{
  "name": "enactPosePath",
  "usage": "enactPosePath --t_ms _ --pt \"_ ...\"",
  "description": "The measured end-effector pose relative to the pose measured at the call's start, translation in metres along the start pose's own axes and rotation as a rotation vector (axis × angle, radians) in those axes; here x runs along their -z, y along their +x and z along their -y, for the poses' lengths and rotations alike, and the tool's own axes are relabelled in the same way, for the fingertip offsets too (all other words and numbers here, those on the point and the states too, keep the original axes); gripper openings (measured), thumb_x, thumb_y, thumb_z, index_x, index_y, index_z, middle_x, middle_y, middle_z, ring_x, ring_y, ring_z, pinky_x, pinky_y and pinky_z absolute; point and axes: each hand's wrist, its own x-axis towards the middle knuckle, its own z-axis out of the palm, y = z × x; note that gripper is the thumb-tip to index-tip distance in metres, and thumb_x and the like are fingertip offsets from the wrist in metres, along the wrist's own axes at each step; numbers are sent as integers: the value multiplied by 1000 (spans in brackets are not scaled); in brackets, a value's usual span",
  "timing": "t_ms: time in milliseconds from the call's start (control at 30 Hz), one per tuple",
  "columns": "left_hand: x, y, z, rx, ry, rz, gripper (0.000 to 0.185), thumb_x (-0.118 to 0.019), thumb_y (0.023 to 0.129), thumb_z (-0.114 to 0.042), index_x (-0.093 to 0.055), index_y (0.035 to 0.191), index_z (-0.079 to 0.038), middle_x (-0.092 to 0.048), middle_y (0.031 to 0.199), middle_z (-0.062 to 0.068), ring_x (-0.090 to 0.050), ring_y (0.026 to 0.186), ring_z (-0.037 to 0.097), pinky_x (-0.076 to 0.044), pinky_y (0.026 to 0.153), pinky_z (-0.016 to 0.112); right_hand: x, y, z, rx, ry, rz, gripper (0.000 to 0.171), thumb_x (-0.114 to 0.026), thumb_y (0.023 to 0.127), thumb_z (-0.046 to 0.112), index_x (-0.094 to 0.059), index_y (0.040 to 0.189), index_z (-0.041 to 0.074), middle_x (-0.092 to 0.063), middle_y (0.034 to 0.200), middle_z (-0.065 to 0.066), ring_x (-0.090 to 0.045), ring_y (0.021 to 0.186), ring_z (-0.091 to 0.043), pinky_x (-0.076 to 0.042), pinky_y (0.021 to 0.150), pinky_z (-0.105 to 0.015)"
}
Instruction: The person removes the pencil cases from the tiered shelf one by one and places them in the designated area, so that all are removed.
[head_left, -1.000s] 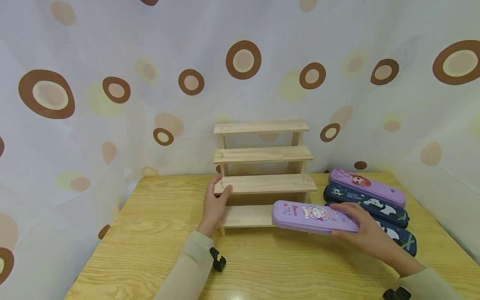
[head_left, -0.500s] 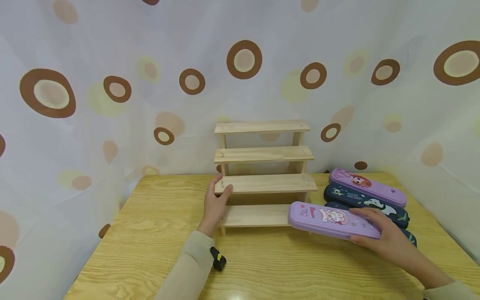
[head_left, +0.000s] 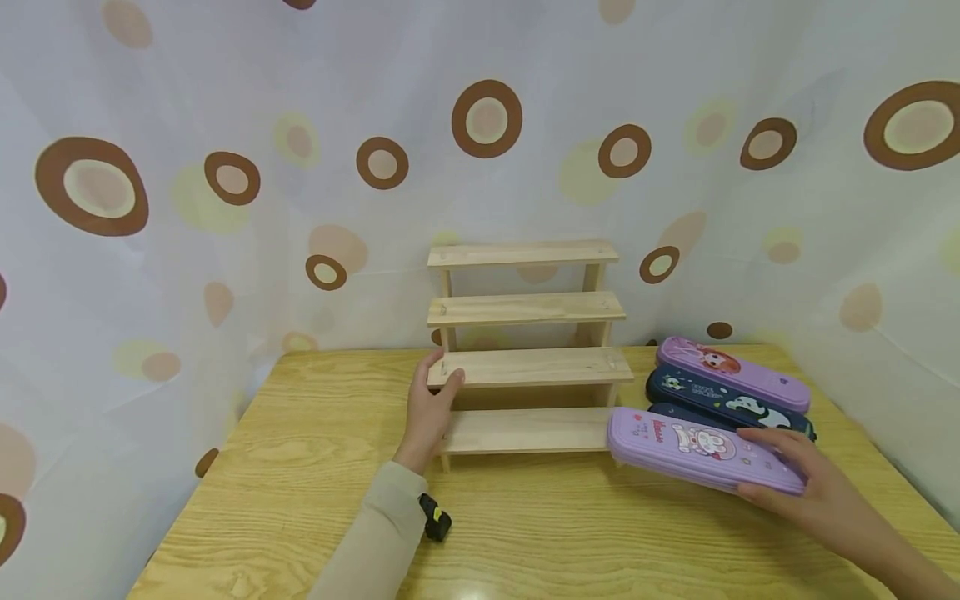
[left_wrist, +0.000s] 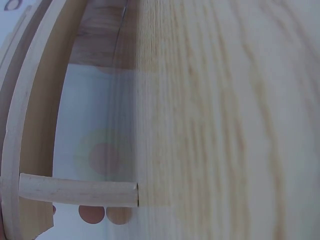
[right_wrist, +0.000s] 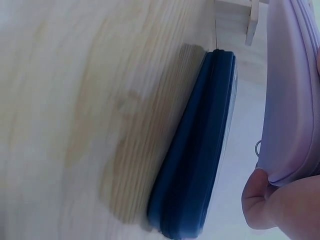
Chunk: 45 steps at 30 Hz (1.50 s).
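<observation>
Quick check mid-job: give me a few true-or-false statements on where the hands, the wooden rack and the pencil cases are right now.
1. The right hand holds a lilac pencil case. True.
2. The left hand rests flat on the table. False: it grips the left end of the wooden rack.
3. A pencil case lies on the rack's top shelf. False: all shelves are bare.
4. Another purple case and a dark blue panda case lie right of the rack. True.

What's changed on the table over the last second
The right hand, gripping the lilac pencil case, has carried it rightward, off the wooden rack's bottom step and over the dark blue cases. The left hand stays on the rack's left side; the other cases haven't moved.
</observation>
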Motion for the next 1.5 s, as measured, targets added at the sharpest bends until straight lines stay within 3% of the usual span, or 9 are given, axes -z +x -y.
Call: enactPosePath --t_ms 100,167,233,300,500,700,1067,1233,1500 --pt "0 0 2 -4 3 -6 56 -61 98 -37 -40 149 -27 -24 159 0 -12 148 25 -22 115 54 5 -5 -2 -61 3 21 64 -77 88 23 -48 143 13 -41 139 -19 -36 120 -31 -14 100 -11" --pt "1 0 3 -5 4 -9 55 -61 98 -38 -40 148 -28 -25 158 -1 -13 147 25 -23 115 53 7 -8 -3 -101 14 40 65 -76 89 24 -45 144 9 -38 141 -26 -34 120 -45 -14 115 -35" --pt "1 -1 2 -4 8 -10 55 -61 98 -38 -40 148 -28 -25 158 -1 -14 147 25 -24 114 54 9 -11 -4 -132 15 53 67 -76 89 25 -43 145 6 -37 140 -30 -33 118 -52 -19 109 -65" --pt "1 -1 1 -3 13 -10 55 -61 99 -37 -40 148 -28 -25 158 -1 -13 147 25 -24 114 54 12 -14 -6 -156 3 62 68 -75 90 27 -42 145 4 -36 139 -32 -33 118 -54 -24 93 -76" --pt "1 -3 -3 -6 9 2 55 -61 99 -36 -40 149 -26 -24 159 0 -12 148 26 -23 114 55 20 -22 -12 -210 -61 88 70 -74 91 31 -41 145 1 -34 137 -36 -32 116 -56 -27 90 -77" --pt "1 -2 -1 3 -1 8 56 -61 99 -37 -39 149 -26 -23 159 0 -11 148 27 -24 114 55 21 -34 -23 -182 -124 64 66 -76 89 28 -45 139 -1 -40 131 -31 -38 108 -49 -32 89 -63" --pt "2 -18 -35 25 -10 33 57 -58 102 -23 -35 152 -12 -20 160 10 -10 148 32 -23 114 56 17 -42 -28 -252 -124 155 70 -70 93 37 -40 143 -2 -32 134 -38 -37 109 -53 -34 85 -70" --pt "1 -18 -35 21 -11 27 56 -58 102 -21 -35 152 -11 -21 160 11 -11 148 33 -23 114 57 15 -38 -29 -285 -151 224 73 -67 93 45 -40 144 -1 -32 133 -37 -39 105 -51 -39 82 -71" --pt "0 -12 -24 25 -9 16 57 -59 101 -23 -35 152 -13 -21 160 9 -11 148 32 -23 114 56 10 -33 -30 -308 -201 295 75 -66 91 52 -43 143 3 -38 127 -33 -44 98 -43 -48 73 -56"
